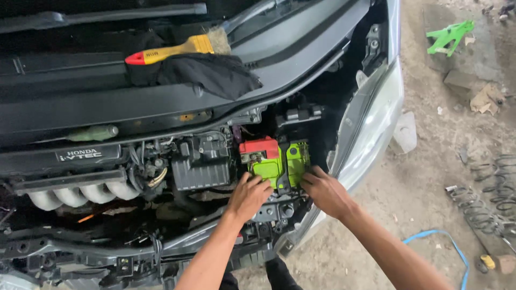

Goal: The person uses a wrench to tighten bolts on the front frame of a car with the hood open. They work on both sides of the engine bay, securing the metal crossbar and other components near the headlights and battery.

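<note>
Battery (271, 164), green, low in engine bay beside headlight (371, 129). Left hand (249, 196) and right hand (324, 190) curled on its near corners, grip depth hidden. Probably heavy, rigid, slick-cased; best gripped low at both ends.

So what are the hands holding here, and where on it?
Both hands rest on the near top edge of the green battery: left hand at its left corner, right hand at its right. Whether the fingers actually grip it cannot be told.

The left hand (248, 196) and right hand (325, 192) hid the battery's (274, 161) near edge. Both fingertips lay out of sight. The springs (497, 193) were cut off at the right edge.
</note>
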